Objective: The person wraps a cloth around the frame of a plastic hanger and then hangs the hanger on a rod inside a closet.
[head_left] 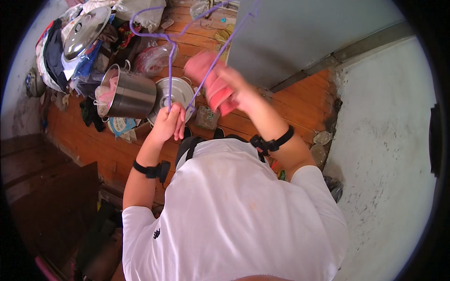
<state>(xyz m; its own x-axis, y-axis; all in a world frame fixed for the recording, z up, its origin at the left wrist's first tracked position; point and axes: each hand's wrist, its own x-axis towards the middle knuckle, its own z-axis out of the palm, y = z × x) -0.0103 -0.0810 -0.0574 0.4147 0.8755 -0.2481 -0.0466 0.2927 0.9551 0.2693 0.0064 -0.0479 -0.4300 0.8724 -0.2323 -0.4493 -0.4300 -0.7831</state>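
Note:
My left hand (170,122) is closed on a purple cord (171,70), with thumb and forefinger pinched together and the other fingers loosely bent. One strand runs up from this hand to a loop, and another slants toward the upper right with a small knot near the hand. A pinkish-red cloth (216,89) is gripped in my right hand (239,86), raised to the right of the slanting strand. Motion blurs that hand and the cloth's upper end. Whether the cloth touches the cord I cannot tell.
A tilted steel pot (133,93) with pink material inside lies beside a round metal lid (161,89) on the wooden floor (61,122). Piled clothes (56,61) carry another lid (86,33). A grey panel (290,42) and white wall (389,140) bound the right; dark furniture (51,201) stands left.

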